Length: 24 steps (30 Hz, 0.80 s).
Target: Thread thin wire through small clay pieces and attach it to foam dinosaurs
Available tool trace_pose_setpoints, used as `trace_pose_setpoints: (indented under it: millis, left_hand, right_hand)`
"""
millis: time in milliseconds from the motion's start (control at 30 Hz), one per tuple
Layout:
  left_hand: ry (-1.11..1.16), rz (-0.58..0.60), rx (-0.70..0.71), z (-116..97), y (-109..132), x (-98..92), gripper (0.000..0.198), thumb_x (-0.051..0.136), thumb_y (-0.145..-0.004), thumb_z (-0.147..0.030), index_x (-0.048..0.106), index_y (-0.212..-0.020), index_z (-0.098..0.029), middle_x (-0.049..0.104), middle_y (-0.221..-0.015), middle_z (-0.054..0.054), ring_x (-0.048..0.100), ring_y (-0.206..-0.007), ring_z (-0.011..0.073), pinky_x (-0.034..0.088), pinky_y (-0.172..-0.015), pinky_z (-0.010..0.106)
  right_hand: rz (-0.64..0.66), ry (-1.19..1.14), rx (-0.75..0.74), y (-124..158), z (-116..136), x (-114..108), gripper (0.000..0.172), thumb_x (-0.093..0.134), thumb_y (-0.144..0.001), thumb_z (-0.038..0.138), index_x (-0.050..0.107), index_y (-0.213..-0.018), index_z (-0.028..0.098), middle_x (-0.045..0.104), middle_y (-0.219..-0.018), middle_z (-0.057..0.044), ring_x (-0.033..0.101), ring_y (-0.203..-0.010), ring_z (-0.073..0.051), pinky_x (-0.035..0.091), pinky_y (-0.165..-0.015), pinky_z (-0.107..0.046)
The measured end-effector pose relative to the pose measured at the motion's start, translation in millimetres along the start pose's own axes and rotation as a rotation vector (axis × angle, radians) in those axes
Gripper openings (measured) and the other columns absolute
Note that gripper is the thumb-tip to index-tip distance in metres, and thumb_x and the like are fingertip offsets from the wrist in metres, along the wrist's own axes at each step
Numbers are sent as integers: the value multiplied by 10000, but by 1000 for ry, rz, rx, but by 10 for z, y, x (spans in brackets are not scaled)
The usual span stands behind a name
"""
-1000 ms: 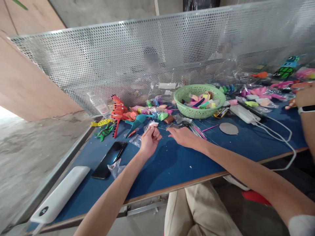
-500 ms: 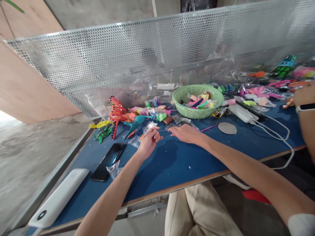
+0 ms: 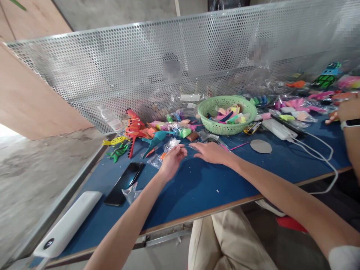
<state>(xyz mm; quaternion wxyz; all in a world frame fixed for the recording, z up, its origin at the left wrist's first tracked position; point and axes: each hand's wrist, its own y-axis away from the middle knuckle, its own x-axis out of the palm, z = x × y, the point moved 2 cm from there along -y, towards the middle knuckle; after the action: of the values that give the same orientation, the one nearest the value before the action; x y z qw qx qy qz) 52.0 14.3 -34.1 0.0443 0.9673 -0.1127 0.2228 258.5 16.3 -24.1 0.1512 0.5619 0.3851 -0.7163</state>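
Observation:
My left hand (image 3: 173, 162) is just above the blue table (image 3: 197, 195), its fingers curled and pressed together; whatever they hold, if anything, is hidden. To its right, my right hand (image 3: 210, 152) is low over the table with its fingers stretched out to the left. A gap separates the two hands. Behind my left hand lies a clear bag with white content (image 3: 171, 144), and an orange piece (image 3: 163, 155) shows beside the wrist. A brown wrapped block (image 3: 192, 136) lies beyond my right fingertips. Near that hand are a thin pink stick (image 3: 239, 146) and a grey oval disc (image 3: 261, 146).
A green basket (image 3: 225, 129) of colourful clay pieces stands behind. Red (image 3: 134, 129) and blue (image 3: 156, 141) animal figures are at back left. A phone (image 3: 124, 183) and white power bank (image 3: 70, 223) lie left. A perforated metal screen (image 3: 126, 67) borders the back. Another person's forearm (image 3: 351, 138) is at right.
My left hand has turned slightly, its fingers gathering closer together. My right hand has shifted a little to the left, with its fingers straighter.

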Motion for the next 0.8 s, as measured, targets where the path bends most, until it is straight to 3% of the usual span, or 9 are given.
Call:
trace_pose_setpoints:
  millis: [133,300,467,600,800]
  left_hand:
    - [-4,-5,-13,-85,17,-7,257,689,-895,-331,699,-1057,-133,740,-1077,117,684,-973,180,509,-923,309]
    - [-109,83,-15,-31,57,46,354,721,-877,-431,725,-1089,-148,731,-1142,130,678,-990,188,517,-844,282]
    - [-105,59,139,-15,62,86,233,752,-859,-381,743,-927,-158,739,-1053,77,671,-966,144,503,-922,258]
    - [8,97,108,-41,65,107,231,731,-876,-387,694,-829,-164,743,-921,59,692,-1002,167,500,-999,302]
    - [26,121,78,-38,98,135,248,739,-866,-378,672,-785,-153,721,-819,50,716,-964,193,521,-976,314]
  right_hand:
    - [-25,-104,104,16,-103,-13,512,442,-1048,454,419,-1478,177,689,-1278,-139,732,-915,-246,526,-707,-319]
    - [-67,58,145,6,-5,-42,482,315,-1081,400,345,-1513,187,619,-1343,-164,698,-965,-283,479,-648,-321]
    - [-64,180,202,-11,144,-42,519,237,-1082,437,291,-1506,142,611,-1262,-206,673,-902,-283,409,-557,-320]
    - [-59,153,172,-6,166,-31,573,225,-1062,557,338,-1445,145,610,-1243,-192,654,-811,-248,335,-510,-313]
    - [-75,131,93,7,51,-23,525,238,-1061,569,422,-1317,149,626,-1190,-154,628,-761,-222,245,-492,-313]
